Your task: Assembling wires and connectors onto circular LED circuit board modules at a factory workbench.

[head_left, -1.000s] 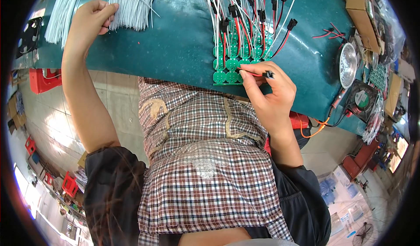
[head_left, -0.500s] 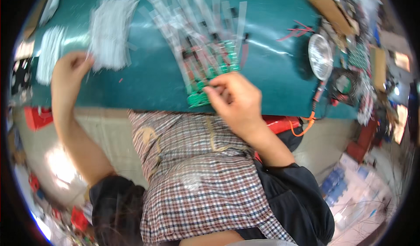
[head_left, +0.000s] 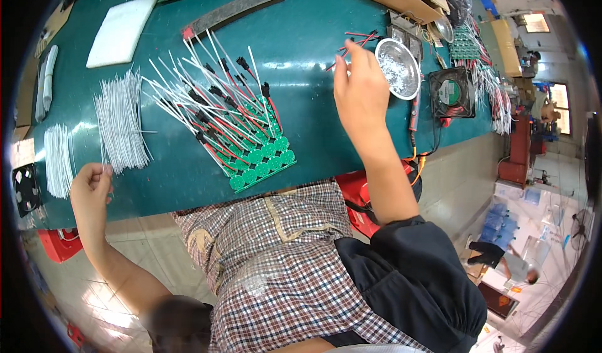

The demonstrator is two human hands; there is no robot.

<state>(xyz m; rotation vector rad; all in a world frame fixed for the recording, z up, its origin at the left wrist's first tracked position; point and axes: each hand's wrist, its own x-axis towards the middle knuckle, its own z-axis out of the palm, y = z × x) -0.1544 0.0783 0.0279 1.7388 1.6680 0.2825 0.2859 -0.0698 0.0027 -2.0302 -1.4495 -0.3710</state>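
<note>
Brown, white and dark checked cloth makes up the apron (head_left: pixel 276 252), nearest of all. Just beyond it, by the edge of the smooth teal tabletop (head_left: pixel 307 121), lies the panel of round green circuit boards (head_left: pixel 263 161); stiff white wires and soft red-and-black ones with black plugs fan across its far part. To its left, the left hand (head_left: pixel 91 187) is curled, thumb against fingers, at the near end of a sheaf of straight white wires (head_left: pixel 122 124); whether it pinches one I cannot tell. The right hand (head_left: pixel 364 89) has thumb and fingers slightly parted near loose red-and-black leads (head_left: pixel 359 35); contact is unclear. Beside it, a round metal bowl (head_left: pixel 414 77) holds fine, whitish bits. Farther off lie a flat white slab (head_left: pixel 121 32) and a grey, rough-looking bar (head_left: pixel 241 11).
</note>
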